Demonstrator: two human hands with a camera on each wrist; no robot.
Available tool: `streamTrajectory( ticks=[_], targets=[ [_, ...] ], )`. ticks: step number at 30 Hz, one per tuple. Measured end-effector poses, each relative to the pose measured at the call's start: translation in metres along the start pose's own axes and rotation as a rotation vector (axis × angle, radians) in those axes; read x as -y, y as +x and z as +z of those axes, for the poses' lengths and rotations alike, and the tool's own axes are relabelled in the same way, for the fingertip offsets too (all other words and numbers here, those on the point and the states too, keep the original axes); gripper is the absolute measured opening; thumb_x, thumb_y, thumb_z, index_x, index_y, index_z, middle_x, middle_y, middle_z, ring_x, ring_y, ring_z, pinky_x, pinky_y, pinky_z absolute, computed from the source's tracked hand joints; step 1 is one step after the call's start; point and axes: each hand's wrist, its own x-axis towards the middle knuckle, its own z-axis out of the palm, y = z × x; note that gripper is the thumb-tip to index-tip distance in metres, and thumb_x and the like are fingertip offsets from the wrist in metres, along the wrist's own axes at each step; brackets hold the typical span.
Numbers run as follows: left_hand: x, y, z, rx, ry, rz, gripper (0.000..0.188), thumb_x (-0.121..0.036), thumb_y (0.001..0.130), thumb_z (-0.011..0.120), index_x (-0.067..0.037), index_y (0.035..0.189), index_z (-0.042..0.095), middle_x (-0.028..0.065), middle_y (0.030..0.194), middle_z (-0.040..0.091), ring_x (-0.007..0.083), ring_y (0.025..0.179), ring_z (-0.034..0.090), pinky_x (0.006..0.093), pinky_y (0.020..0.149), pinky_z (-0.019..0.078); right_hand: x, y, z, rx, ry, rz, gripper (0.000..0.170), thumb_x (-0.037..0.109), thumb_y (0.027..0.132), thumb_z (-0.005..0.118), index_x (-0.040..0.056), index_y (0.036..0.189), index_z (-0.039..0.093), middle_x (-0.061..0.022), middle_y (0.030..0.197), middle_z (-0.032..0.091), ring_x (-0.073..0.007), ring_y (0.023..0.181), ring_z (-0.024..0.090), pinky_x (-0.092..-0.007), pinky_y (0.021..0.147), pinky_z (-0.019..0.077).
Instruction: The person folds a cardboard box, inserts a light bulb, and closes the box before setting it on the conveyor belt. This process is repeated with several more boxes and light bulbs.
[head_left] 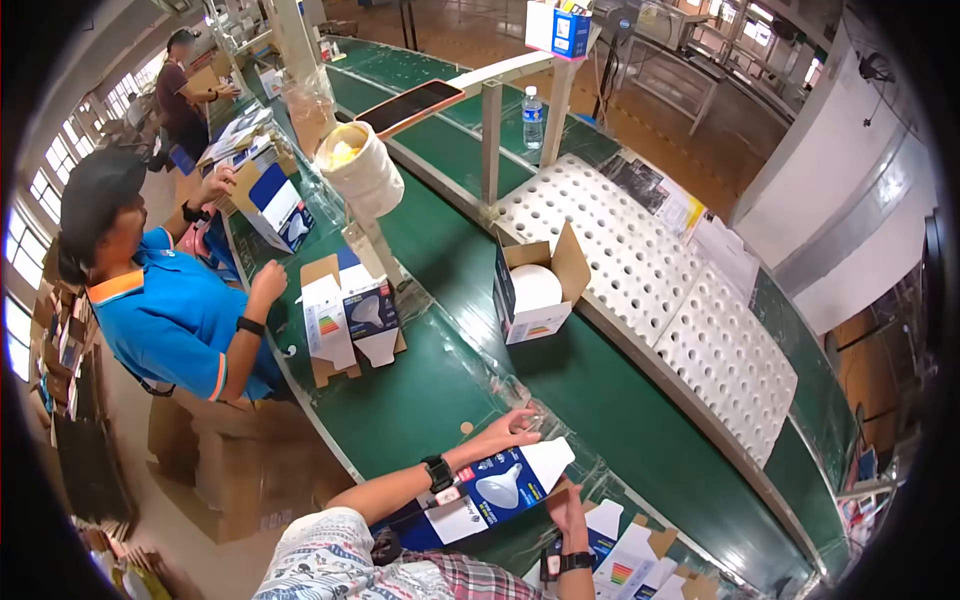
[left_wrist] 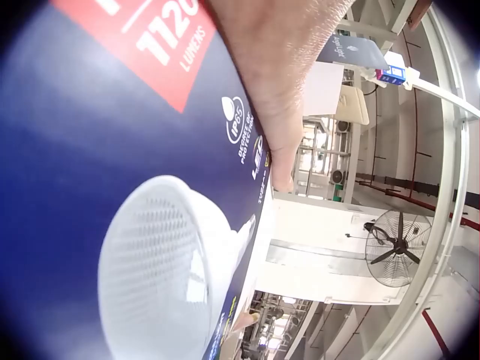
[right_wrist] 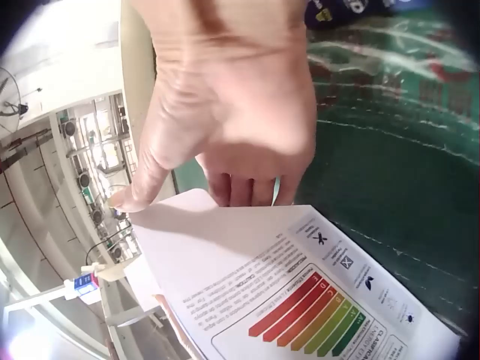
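A blue and white light bulb box (head_left: 500, 490) with a lamp pictured on its side lies tilted in front of the person. The left hand (head_left: 497, 437) rests along its far side, fingers reaching forward, thumb beside the white end flap (head_left: 548, 460). In the left wrist view the blue panel (left_wrist: 67, 195) fills the left half and hides most of that hand's fingers. At the box's right end, the right hand (head_left: 568, 515) grips it. In the right wrist view its thumb lies at a corner of the white panel (right_wrist: 217, 255), with the other fingertips hidden behind it.
More printed boxes (head_left: 625, 555) stand close to the right hand. An open box holding a white lamp (head_left: 535, 288) sits on the green belt (head_left: 600, 400). Beyond is a white perforated board (head_left: 640, 270). A person in blue (head_left: 170, 310) handles boxes at the left.
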Motion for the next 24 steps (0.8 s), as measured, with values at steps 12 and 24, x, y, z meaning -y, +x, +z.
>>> streamTrajectory(
  ticks=[12,24],
  targets=[
    [-0.018,-0.032,-0.010,0.079,0.359,0.101,0.045,-0.035,0.085,0.061,0.002,0.111,0.057,0.0130,0.104,0.061,0.0205,0.098,0.057,0.0315,0.088,0.0434,0.003,0.005,0.015,-0.144,-0.190,0.183,0.034,0.017,0.086,0.062,-0.0009,0.114,0.054,-0.0036,0.108,0.058,-0.0117,0.099,0.054,-0.0264,0.088,0.0417],
    [-0.033,-0.012,0.000,0.082,0.233,-0.336,0.020,-0.017,0.079,0.058,0.000,0.088,0.063,0.0008,0.074,0.054,0.0076,0.064,0.049,0.0218,0.058,0.0389,0.027,0.024,0.056,0.082,-0.469,0.206,0.051,0.015,0.083,0.062,-0.0005,0.127,0.042,-0.0064,0.122,0.050,-0.0154,0.114,0.047,-0.0290,0.098,0.0361]
  ],
)
